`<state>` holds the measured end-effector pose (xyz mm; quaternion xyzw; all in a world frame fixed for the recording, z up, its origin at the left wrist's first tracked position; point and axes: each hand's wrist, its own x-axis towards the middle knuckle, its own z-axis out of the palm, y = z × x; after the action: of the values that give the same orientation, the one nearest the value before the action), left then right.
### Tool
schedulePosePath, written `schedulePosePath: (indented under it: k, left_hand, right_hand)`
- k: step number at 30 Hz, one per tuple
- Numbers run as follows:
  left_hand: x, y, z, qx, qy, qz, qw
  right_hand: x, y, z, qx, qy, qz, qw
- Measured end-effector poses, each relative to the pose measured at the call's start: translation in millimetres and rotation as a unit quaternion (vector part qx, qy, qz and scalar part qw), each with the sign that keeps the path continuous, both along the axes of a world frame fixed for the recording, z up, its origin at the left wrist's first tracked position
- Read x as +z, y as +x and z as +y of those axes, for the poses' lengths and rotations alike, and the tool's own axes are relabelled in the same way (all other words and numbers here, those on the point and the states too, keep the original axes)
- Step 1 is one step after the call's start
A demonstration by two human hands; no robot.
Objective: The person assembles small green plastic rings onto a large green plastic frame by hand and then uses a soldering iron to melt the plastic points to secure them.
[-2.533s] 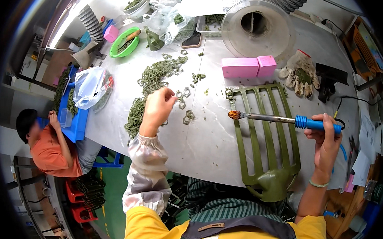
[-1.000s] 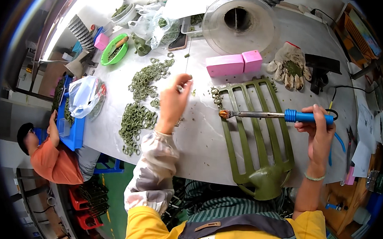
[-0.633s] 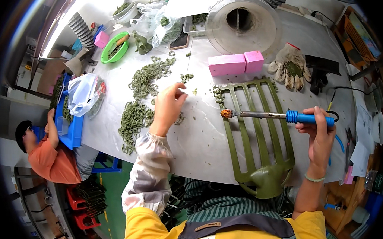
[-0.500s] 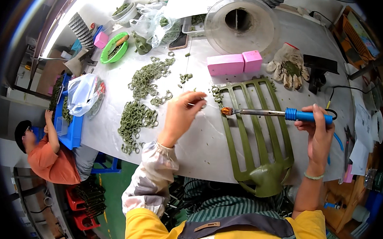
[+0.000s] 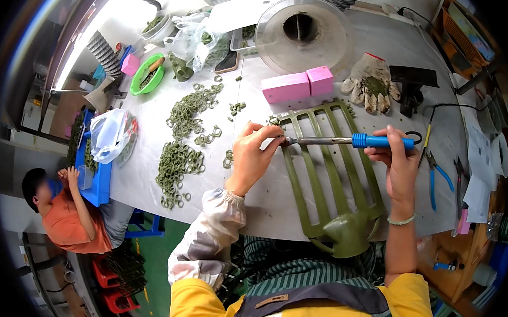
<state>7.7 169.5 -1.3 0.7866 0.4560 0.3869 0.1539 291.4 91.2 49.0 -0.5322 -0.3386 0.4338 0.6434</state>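
Observation:
My right hand grips the blue handle of a soldering iron, whose metal shaft points left. At the iron's far end, the thumb and fingertips of my left hand are pinched together. Whatever they hold is too small to make out, and the iron's tip is partly hidden by them. Beneath the iron lies an olive-green slotted piece with long parallel bars and a rounded near end. Small green rings lie in heaps left of my left hand, and a few more sit at the slotted piece's far left corner.
Pink blocks, a stained glove and a clear round cover stand farther back. Blue-handled pliers lie at right. A green basket is at far left. Another person sits by a blue bin.
My left hand has moved right and up to the iron's tip. The iron and my right hand have shifted left. The view has shifted slightly, and the other person has raised their hands.

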Motion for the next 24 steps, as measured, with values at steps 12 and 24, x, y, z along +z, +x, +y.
schedulePosePath:
  k: [12, 24]
  left_hand:
    - [6.3, -30.4, 21.2, 0.076, -0.073, -0.066, 0.992]
    - [3.1, -93.9, 36.7, 0.169, -0.141, 0.089, 0.971]
  right_hand:
    - [26.5, 12.1, -16.8, -0.035, -0.022, -0.036, 0.999]
    - [28.3, 9.6, -20.5, -0.024, -0.014, -0.038, 0.999]
